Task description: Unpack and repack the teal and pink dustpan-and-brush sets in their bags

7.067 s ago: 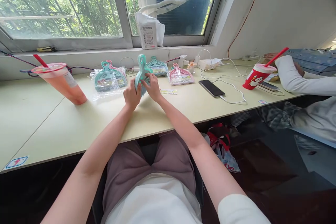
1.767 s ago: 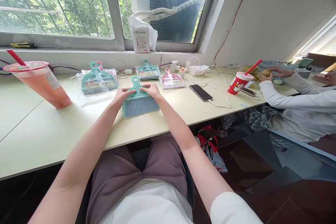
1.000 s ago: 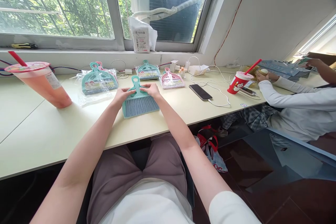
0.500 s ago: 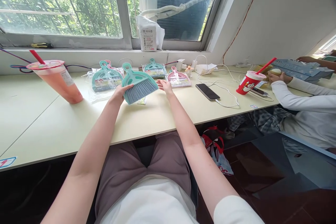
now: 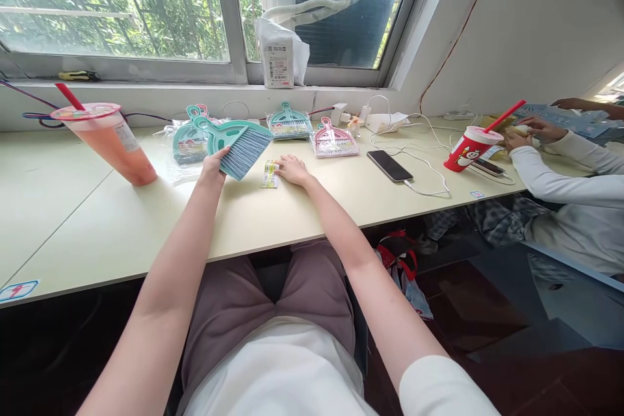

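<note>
My left hand [image 5: 213, 168] is closed on a teal dustpan [image 5: 218, 138] with a grey-bristled brush [image 5: 247, 151] nested in it, tilted above the table. Lying palm down on the tabletop, my right hand [image 5: 291, 169] has its fingers apart at the edge of a small yellow-and-white card [image 5: 270, 174]. Behind the held set sits a bagged teal set [image 5: 189, 143], partly covered by it. Farther back are another bagged teal set [image 5: 289, 123] and a bagged pink set [image 5: 334, 140].
A large cup of pink drink [image 5: 117, 146] leans at the left. Towards the right are a phone [image 5: 390, 166] with a white cable, and a red cup [image 5: 468, 151]. Another person's hands hold something at the far right. A white box [image 5: 279, 65] stands on the sill.
My right hand has left the brush's side and come down onto the table by the card. The dustpan and brush have shifted left and turned in my left hand.
</note>
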The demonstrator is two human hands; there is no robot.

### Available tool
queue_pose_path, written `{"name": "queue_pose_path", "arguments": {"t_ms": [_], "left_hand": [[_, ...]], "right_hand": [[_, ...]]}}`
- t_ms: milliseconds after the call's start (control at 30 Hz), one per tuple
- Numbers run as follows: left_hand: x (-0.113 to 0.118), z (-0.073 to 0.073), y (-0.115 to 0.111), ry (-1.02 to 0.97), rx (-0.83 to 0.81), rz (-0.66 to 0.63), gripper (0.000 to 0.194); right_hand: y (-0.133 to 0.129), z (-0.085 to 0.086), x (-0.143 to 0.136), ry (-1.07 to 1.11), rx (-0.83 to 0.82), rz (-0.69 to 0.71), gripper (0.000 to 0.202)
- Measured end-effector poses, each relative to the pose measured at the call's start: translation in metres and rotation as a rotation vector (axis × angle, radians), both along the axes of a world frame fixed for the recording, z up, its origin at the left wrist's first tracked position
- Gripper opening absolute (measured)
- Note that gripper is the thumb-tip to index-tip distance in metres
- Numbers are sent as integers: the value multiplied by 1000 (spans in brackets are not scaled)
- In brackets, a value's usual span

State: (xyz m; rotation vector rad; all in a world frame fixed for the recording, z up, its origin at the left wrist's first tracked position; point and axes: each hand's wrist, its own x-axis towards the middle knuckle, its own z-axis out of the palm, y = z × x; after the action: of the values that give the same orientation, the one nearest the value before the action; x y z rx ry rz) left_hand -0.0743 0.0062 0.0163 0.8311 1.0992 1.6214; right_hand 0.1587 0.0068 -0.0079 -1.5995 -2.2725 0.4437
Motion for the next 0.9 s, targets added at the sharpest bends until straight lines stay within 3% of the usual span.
{"name": "queue_pose_path", "arguments": {"t_ms": [133,267,467,567,700,900], "left_hand": [[1,-1,1,-35,-12,11,34],[1,-2,0,-13,-27,6,29],[2,-4,0,-31,-26,-6,25],[2,-6,1,19,-32,-9,25],[1,-9,3,23,-46,7,30],[1,-11,5,5,-56,23,39]], "right_hand": [[0,3,2,57,49,2,38],[4,1,2,207,84,38,35],[8,-2,3,501,30,44,43],[6,-1,4,618,13,26,58],[7,3,7,733,-6,-110,76],[23,4,19,991,21,-370,73]]}}
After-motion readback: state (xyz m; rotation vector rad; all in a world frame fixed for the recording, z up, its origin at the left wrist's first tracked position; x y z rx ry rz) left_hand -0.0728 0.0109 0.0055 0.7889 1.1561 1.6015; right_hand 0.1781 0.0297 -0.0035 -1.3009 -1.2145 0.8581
